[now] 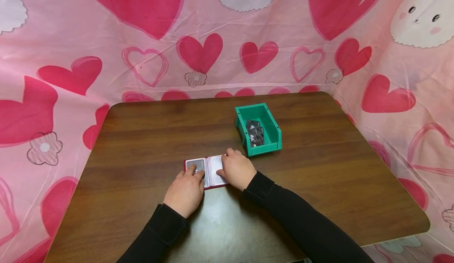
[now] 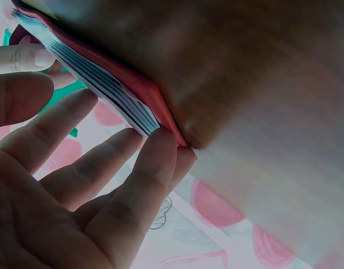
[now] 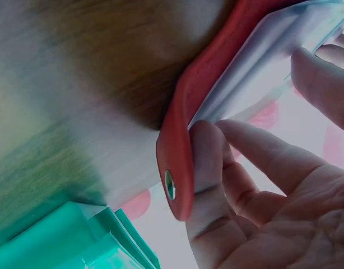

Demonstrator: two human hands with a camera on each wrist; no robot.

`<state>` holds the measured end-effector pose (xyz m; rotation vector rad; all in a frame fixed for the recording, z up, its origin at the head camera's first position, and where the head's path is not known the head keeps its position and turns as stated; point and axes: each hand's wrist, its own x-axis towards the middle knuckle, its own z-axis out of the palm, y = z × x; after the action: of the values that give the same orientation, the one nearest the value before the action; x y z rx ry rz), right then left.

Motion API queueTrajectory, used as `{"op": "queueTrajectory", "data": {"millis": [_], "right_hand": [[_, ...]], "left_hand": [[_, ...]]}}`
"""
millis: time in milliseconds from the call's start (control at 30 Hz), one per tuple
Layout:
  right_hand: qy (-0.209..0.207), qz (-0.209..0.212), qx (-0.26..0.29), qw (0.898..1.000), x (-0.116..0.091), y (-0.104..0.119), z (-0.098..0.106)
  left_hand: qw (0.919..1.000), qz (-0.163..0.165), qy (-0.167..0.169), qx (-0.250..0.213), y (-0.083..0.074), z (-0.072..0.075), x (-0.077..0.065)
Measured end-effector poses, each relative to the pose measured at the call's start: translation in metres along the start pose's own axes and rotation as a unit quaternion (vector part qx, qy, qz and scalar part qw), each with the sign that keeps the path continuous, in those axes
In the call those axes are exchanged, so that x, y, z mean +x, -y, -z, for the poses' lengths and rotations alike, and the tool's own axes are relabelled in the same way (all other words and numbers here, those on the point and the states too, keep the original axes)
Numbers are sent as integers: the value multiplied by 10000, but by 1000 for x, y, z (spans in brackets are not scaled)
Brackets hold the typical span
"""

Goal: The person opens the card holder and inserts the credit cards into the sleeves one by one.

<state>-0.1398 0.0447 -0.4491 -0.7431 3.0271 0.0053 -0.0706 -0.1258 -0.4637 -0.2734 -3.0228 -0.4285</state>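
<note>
A small red card holder (image 1: 214,181) lies spread flat on the table, showing clear plastic pages. A dark grey card (image 1: 191,163) sits in its left page's pocket. My left hand (image 1: 185,194) rests on that page with fingers extended; in the left wrist view fingertips touch the edge of the stacked sleeves (image 2: 105,84). On the right page, my right hand (image 1: 239,169) has its thumb on the clear sleeve and its fingers at the far right edge. Up close, a finger presses by the red snap strap (image 3: 175,162), its metal snap showing.
A green plastic bin (image 1: 266,149) stands beyond my right hand, with several black cards marked "Vip" (image 1: 257,135) inside. The brown wooden table (image 1: 142,137) has rounded corners. Pink heart-patterned cloth (image 1: 227,26) hangs behind and at both sides.
</note>
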Motion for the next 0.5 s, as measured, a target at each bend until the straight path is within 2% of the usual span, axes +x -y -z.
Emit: {"op": "queueTrajectory", "data": {"millis": [267, 500], "right_hand": [[54, 132, -157, 9998, 1, 1, -1], [5, 200, 475, 9987, 3, 2, 0]], "left_hand": [[10000, 31, 81, -19, 0, 1, 1], [10000, -39, 27, -29, 0, 0, 1]]}}
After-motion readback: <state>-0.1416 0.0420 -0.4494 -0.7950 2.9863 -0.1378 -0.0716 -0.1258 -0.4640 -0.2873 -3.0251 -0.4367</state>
